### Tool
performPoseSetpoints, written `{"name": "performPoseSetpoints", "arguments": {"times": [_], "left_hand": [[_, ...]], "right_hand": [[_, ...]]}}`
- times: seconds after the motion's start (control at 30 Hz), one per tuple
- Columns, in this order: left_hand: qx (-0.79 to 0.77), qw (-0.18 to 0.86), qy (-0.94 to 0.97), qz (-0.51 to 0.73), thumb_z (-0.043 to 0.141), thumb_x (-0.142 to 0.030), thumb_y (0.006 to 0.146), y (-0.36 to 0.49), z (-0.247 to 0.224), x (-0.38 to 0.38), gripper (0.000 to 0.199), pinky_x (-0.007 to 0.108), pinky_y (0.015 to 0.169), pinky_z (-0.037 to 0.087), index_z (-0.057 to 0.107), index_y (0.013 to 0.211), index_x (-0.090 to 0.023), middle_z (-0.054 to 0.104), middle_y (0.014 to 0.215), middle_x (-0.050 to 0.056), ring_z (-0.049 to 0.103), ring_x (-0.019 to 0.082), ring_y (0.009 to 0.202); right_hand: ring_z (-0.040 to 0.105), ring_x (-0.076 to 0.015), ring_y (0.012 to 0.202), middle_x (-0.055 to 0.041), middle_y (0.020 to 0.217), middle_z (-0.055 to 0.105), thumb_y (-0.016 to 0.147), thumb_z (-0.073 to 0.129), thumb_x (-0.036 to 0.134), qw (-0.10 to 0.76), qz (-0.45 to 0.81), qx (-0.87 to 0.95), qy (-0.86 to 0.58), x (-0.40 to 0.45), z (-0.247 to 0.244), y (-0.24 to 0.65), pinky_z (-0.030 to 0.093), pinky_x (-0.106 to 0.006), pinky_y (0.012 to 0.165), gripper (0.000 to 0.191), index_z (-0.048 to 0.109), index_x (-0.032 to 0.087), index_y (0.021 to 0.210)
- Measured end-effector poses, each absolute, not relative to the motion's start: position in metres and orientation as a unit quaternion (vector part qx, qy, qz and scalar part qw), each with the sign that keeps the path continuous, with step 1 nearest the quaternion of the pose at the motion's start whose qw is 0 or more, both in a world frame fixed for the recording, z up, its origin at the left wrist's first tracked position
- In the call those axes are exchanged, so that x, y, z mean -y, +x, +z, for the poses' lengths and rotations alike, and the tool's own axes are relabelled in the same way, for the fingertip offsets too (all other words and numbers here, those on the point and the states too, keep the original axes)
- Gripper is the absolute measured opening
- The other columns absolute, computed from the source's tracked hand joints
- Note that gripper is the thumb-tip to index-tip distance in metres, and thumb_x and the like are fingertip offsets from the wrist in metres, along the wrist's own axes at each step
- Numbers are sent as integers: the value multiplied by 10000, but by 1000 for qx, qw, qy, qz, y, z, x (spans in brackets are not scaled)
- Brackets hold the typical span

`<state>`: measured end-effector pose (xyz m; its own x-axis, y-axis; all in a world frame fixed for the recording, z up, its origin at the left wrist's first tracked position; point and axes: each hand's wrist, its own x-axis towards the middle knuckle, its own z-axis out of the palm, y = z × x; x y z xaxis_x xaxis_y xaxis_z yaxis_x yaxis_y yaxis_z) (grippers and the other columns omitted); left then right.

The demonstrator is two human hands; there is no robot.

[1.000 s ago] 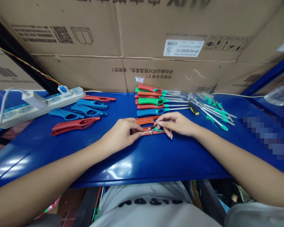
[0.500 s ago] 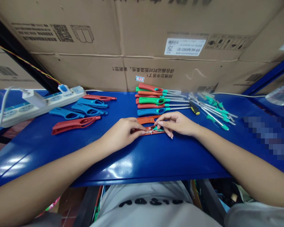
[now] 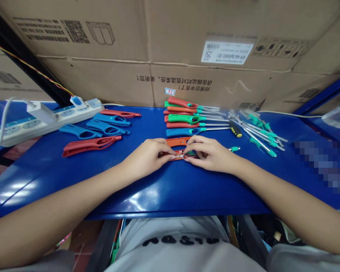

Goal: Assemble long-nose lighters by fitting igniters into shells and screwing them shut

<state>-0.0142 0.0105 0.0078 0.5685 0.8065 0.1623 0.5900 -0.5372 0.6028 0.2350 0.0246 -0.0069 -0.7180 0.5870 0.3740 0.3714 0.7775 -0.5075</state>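
Observation:
In the head view, an open orange half shell of a stick lighter handle [image 3: 178,154], with small parts and thin wires in it, lies between my hands. My left hand [image 3: 154,154] is closed on its left end, thumb and fingertips pinching the rim. Over the other end, my right hand [image 3: 211,154] pinches at the inner parts; what its fingertips hold is too small to make out. A green-tipped lighter tube end [image 3: 234,149] shows to the right of that hand. Just behind lies a second orange half shell [image 3: 175,142], partly hidden by my right fingers.
Behind my hands is a row of lighters [image 3: 183,118] with metal tubes. A yellow-black screwdriver [image 3: 236,130] and a pile of green-fitted tubes [image 3: 257,136] lie at the right. Blue and red handle shells [image 3: 92,145] and a power strip [image 3: 34,124] are at the left. Cardboard boxes [image 3: 102,75] stand behind.
My right hand has shifted slightly, its fingers now closed together at the inner parts near my left fingertips. A green tube end has come into sight beside it. My left hand keeps its hold.

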Motion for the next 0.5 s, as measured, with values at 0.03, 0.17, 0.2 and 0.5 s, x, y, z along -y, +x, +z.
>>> {"name": "performPoseSetpoints", "arguments": {"times": [0.03, 0.17, 0.2, 0.5], "left_hand": [[-413, 252, 848, 217, 701, -200, 912, -14, 8, -11, 144, 250, 709, 464, 805, 1008, -223, 689, 855, 30, 642, 140, 765], [-416, 257, 846, 214, 700, -214, 916, -13, 9, -11, 139, 249, 715, 460, 807, 1005, -223, 688, 862, 28, 641, 139, 772], [-417, 257, 845, 212, 699, -218, 917, -13, 9, -11, 137, 250, 717, 460, 807, 1002, -222, 688, 863, 29, 641, 139, 774], [-422, 259, 844, 205, 695, -212, 916, -13, 10, -10, 130, 265, 741, 467, 807, 983, -213, 688, 879, 29, 641, 145, 778]], "right_hand": [[494, -63, 585, -64, 1014, 611, 924, 656, 237, 257, 192, 909, -266, -24, -7, 235, 470, -233, 601, 126, 706, 176, 1022], [611, -137, 784, -92, 1059, 611, 949, 615, 232, 235, 158, 920, -272, -23, -8, 234, 504, -264, 709, 154, 713, 176, 1053], [620, -149, 811, -98, 1075, 611, 950, 611, 233, 231, 153, 921, -276, -22, -9, 234, 508, -272, 721, 162, 715, 176, 1060], [621, -147, 781, -99, 1113, 609, 951, 598, 253, 212, 149, 918, -301, -19, -8, 232, 502, -267, 682, 195, 713, 196, 1098]]}}
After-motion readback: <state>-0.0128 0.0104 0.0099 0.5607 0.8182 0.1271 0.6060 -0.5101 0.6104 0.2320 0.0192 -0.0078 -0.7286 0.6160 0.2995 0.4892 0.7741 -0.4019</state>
